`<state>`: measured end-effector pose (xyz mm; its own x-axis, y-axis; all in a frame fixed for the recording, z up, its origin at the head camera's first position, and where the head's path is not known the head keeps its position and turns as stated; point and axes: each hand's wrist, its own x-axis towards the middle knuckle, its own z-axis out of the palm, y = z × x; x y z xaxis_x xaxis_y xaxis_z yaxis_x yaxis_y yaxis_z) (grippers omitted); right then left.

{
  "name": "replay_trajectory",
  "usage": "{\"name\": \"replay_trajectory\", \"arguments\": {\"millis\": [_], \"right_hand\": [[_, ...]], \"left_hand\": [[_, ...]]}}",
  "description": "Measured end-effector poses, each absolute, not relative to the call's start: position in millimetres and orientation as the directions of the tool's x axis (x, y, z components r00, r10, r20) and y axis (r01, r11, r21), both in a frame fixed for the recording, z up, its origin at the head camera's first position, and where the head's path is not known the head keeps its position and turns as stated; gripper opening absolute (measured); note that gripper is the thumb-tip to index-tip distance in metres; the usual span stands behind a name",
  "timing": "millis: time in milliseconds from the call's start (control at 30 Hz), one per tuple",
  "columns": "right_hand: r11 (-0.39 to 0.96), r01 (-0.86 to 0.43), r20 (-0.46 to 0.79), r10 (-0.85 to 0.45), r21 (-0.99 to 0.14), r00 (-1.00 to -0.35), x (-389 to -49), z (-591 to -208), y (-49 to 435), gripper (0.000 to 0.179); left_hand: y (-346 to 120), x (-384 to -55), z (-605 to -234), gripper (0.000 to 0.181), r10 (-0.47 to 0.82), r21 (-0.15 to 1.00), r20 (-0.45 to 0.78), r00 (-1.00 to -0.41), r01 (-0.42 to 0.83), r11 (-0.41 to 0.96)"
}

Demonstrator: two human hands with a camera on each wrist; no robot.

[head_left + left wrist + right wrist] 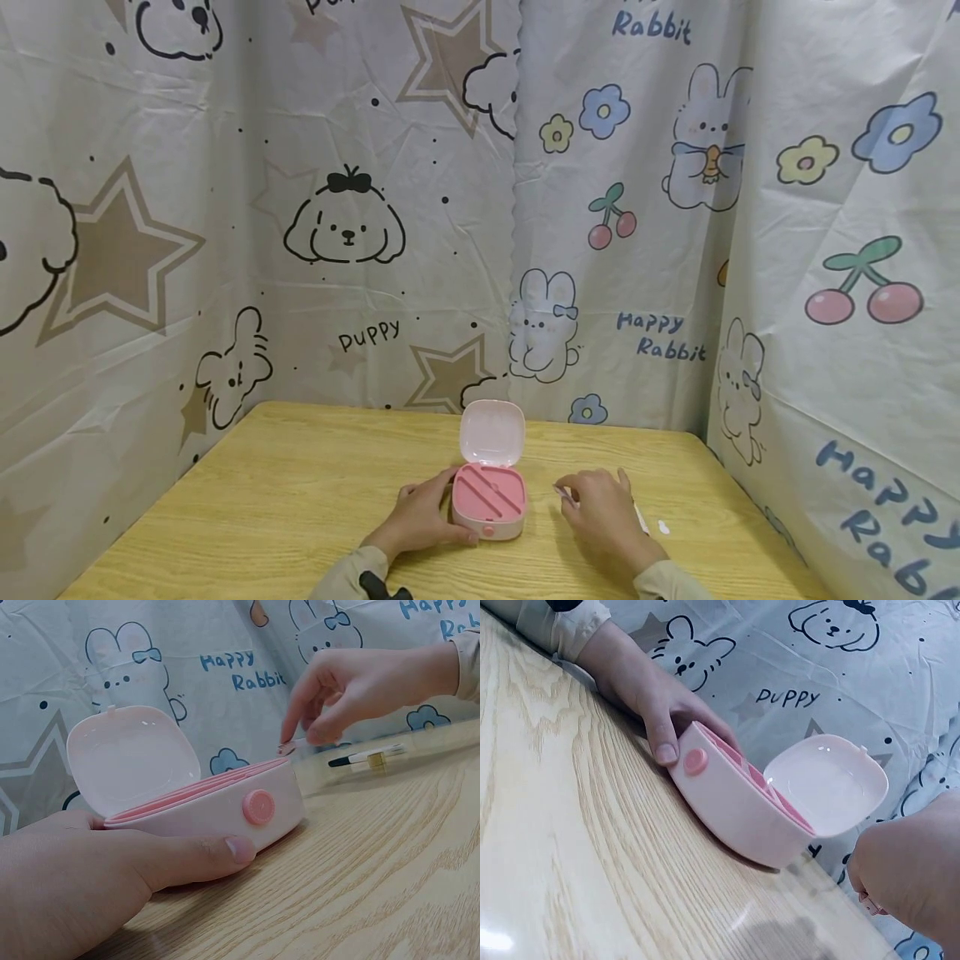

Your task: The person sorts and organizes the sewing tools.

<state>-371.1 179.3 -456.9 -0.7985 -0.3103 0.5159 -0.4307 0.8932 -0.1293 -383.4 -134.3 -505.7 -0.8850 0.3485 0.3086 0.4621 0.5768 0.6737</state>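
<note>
A small pink box (pixel 489 528) stands on the table with its pale lid (pixel 492 433) raised at the back. Inside it is a darker pink insert (pixel 468 504) with diagonal slots. My left hand (pixel 422 518) grips the box by its left side, thumb along the front near the round pink button (pixel 259 807). To the right of the box, my right hand (pixel 603 510) is held apart from it and pinches a small, slim, pale object (pixel 286 748) between thumb and fingers. Its kind is unclear, as the fingers cover much of it.
Beyond the right hand, a white stick with a black end (pixel 360 757) lies on the wooden table (pixel 300 483), with a small gold-coloured piece (pixel 376 760) by it. A small white piece (pixel 663 527) lies there too. Printed curtains (pixel 450 208) enclose the table's back and sides.
</note>
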Motion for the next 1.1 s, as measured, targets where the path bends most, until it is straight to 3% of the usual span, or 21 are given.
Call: {"name": "replay_trajectory", "arguments": {"millis": [633, 1100], "right_hand": [[0.810, -0.581, 0.526, -0.461, -0.079, -0.715, -374, -438, 117, 0.013], [0.754, -0.656, 0.537, -0.550, -0.008, -0.639, -375, -442, 73, 0.015]], "left_hand": [[-135, -377, -502, 0.114, 0.346, 0.664, 0.299, -0.890, 0.454, 0.594], [-136, -379, -507, 0.118, 0.351, 0.595, 0.332, -0.875, 0.484, 0.642]]}}
